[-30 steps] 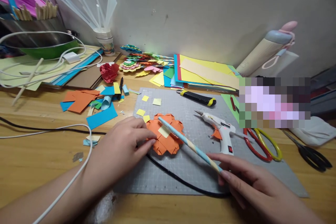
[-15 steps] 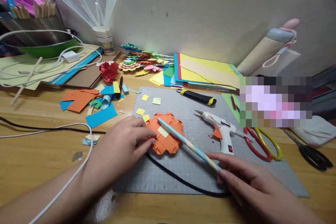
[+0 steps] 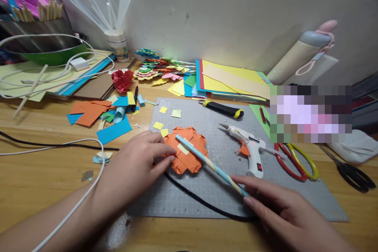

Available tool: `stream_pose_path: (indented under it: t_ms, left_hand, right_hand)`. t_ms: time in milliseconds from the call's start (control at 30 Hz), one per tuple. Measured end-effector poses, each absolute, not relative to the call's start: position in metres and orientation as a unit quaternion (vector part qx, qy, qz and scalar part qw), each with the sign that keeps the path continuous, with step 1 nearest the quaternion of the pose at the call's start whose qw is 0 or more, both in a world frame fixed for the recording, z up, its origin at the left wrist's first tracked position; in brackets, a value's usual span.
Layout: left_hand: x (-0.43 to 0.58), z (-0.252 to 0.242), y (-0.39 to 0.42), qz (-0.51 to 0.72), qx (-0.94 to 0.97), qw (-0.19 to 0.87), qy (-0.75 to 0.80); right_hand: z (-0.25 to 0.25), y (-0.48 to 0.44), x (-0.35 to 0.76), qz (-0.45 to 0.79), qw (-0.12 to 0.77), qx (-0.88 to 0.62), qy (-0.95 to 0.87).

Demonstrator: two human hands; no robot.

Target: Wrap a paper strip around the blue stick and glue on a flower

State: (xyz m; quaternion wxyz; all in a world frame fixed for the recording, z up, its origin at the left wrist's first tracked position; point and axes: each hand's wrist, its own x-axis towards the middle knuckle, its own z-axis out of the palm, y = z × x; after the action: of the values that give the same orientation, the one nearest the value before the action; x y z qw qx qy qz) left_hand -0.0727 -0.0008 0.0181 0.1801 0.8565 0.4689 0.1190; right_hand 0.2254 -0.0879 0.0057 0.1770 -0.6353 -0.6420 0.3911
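Note:
My left hand [image 3: 143,155] pinches the left edge of an orange paper flower [image 3: 190,165], which lies face down or flat on the cutting mat [image 3: 203,197]; which side is up I cannot tell. A small pale yellow paper square [image 3: 182,149] is at the flower's middle. Between the thumb and fingers of my right hand [image 3: 280,206] is the near end of a paper stick [image 3: 220,172] striped in blue and cream. Its far end lies across the square and the flower. Right of the flower rests a white glue gun [image 3: 251,147] with an orange trigger.
Behind the flower lie small yellow squares [image 3: 158,126] and a utility knife [image 3: 223,109]. Red-and-yellow-handled pliers [image 3: 291,163] and black scissors [image 3: 351,173] are at the right. A black cable [image 3: 203,201] crosses the mat; a white cord [image 3: 79,197] passes over my left forearm. Paper scraps [image 3: 88,112] lie left.
The paper stick has shifted slightly left and down over the flower, and my right hand has moved slightly with it. My left hand and the flower stay in place.

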Motion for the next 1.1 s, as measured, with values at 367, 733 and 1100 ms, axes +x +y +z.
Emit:
stream_pose_path:
  t_ms: [367,733,1100]
  left_hand:
    - [-0.074,0.017,0.0,0.121,0.858,0.181,0.465]
    - [-0.072,0.018,0.0,0.13,0.859,0.182,0.46]
    - [-0.073,0.018,0.001,0.107,0.863,0.181,0.46]
  right_hand:
    - [-0.004,-0.096,0.226,0.345,0.16,-0.626,-0.681]
    - [-0.004,-0.099,0.221,0.33,0.199,-0.596,-0.704]
    - [-0.001,-0.101,0.216,0.325,0.17,-0.58,-0.728]
